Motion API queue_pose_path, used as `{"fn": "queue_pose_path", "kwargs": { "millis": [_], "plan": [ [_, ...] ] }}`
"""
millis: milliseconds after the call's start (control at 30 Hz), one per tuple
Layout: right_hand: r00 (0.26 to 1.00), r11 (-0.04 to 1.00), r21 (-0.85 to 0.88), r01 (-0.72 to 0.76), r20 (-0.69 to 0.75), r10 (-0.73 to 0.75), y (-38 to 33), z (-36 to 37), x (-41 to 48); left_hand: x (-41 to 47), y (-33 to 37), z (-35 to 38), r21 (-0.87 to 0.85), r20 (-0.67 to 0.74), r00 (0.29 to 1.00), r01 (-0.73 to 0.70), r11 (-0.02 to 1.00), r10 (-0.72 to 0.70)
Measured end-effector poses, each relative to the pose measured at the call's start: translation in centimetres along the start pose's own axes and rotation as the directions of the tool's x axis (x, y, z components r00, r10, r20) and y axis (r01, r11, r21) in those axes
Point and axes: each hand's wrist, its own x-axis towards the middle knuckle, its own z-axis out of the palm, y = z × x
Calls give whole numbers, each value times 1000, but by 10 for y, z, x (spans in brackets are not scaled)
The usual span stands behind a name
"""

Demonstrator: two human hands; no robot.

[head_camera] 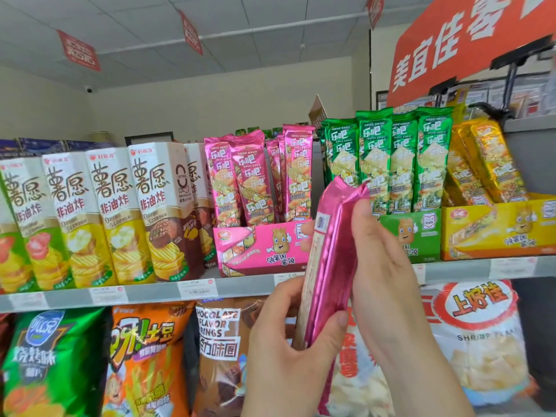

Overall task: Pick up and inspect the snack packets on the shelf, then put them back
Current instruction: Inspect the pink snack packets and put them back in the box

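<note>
A long pink snack packet (329, 254) stands upright in front of the shelf, its back seam turned toward me. My left hand (288, 350) grips its lower end, thumb on the front. My right hand (379, 266) holds its right edge higher up, fingers wrapped behind it. Behind the packet, the pink display box (258, 248) on the upper shelf holds several more pink packets (249, 182).
Green packets (388, 164) and yellow packets (487, 164) stand in boxes to the right, tall chip cartons (120, 218) to the left. The grey shelf rail (150, 293) carries price tags. Large snack bags (144, 362) fill the lower shelf. An orange sign (469, 40) hangs overhead.
</note>
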Motion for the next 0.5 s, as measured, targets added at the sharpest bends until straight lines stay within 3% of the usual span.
{"fn": "queue_pose_path", "kwargs": {
  "millis": [167, 300, 400, 500],
  "plan": [
    [990, 984, 125, -128, -41, 134, 12, 3, -1, -11, -5, 1, 138, -7, 1000, -29, 990, 30],
    [982, 963, 194, -188, 17, 188, 15, 4, -1, -14, -3, -6, 47, 129, 991, 29, 998, -35],
    [995, 977, 193, -86, -25, 93, 13, 0, 4, -15, -3, -14, -95, 324, 939, 157, 983, -119],
    [987, 997, 46, 62, -152, -55, 14, 1, 5, -16, -4, -15, -139, 279, 956, 133, 981, -90]
  ]
}}
